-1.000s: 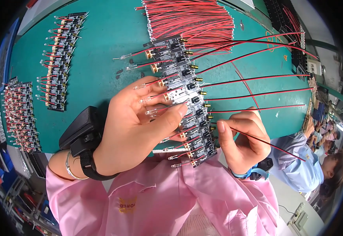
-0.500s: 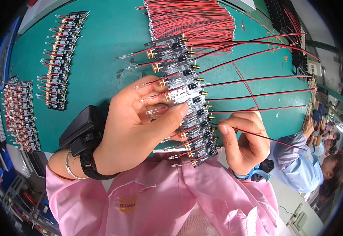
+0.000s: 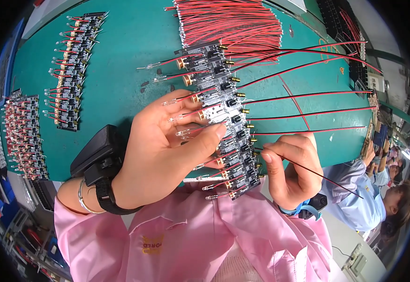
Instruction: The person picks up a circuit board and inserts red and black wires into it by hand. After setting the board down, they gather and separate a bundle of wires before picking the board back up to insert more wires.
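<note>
My left hand (image 3: pixel 165 145) grips a strip of black circuit boards (image 3: pixel 223 87), its thumb pressed on the face and the fingers behind. Short red leads with clear LEDs (image 3: pixel 170 102) stick out along the strip's left edge. From the right edge, several long red-and-black wires (image 3: pixel 308 96) reach out over the table. My right hand (image 3: pixel 292 169) is closed, with thumb and forefinger pinching one more red-and-black wire (image 3: pixel 327 177) near its end, close to the strip's right edge. That wire's tail slants down to the right. Whether its tip touches a board, I cannot tell.
A large bundle of red-and-black wires (image 3: pixel 228 26) lies at the back of the green table (image 3: pixel 120 70). Another strip of boards (image 3: pixel 73 70) lies at the left, with a stack of more boards (image 3: pixel 24 136) beyond it. A co-worker in a blue top (image 3: pixel 362 207) sits at the right.
The pinched wire's tail has swung downward, and my right hand has shifted slightly. My left hand and the strip stay nearly still.
</note>
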`<state>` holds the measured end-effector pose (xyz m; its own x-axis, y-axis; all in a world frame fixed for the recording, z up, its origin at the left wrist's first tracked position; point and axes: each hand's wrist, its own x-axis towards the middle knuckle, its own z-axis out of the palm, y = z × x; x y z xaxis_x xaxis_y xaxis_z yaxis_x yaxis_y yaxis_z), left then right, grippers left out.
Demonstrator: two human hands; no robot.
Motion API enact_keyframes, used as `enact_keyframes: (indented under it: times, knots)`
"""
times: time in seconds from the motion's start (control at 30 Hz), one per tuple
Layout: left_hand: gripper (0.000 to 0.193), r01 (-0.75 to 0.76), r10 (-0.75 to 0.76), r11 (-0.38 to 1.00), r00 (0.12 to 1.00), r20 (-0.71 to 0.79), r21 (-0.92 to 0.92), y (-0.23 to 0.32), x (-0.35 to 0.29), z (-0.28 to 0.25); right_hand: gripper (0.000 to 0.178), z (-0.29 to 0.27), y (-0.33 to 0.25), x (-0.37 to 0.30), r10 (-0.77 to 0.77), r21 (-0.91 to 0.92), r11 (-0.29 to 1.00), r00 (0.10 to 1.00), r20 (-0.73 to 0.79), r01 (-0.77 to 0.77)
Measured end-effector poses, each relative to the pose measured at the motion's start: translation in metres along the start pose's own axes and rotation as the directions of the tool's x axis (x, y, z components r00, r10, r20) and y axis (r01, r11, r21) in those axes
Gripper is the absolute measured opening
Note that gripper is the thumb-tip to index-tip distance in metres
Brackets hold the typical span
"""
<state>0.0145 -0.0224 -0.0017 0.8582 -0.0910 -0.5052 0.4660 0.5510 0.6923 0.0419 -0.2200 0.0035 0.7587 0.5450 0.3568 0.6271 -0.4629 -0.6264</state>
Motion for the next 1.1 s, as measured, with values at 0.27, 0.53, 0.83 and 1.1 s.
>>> enact_keyframes:
  times: [0.27, 0.53, 0.83, 1.1]
  knots:
    - [0.027, -0.011, 0.011, 1.000, 1.000, 0.011, 0.002, 0.0015, -0.0006, 0.0003, 0.020, 0.0033, 0.0010, 0.0004, 0.012, 0.015, 1.000, 0.999, -0.033, -0.011]
    - [0.028, -0.018, 0.019, 1.000, 1.000, 0.015, -0.003, 0.0005, -0.0004, 0.0001, 0.019, 0.0022, -0.0005, 0.0012, 0.025, 0.002, 1.000, 1.000, -0.017, -0.025]
    - [0.029, -0.026, 0.026, 1.000, 1.000, 0.014, -0.003, -0.0005, -0.0001, 0.0001, 0.018, 0.0024, -0.0021, 0.0000, 0.077, 0.017, 0.997, 0.997, -0.006, -0.077]
    - [0.031, -0.013, 0.013, 1.000, 1.000, 0.014, -0.015, 0.0005, -0.0014, -0.0004, 0.020, 0.0041, -0.0025, -0.0004, 0.043, -0.004, 0.999, 0.999, -0.030, -0.044]
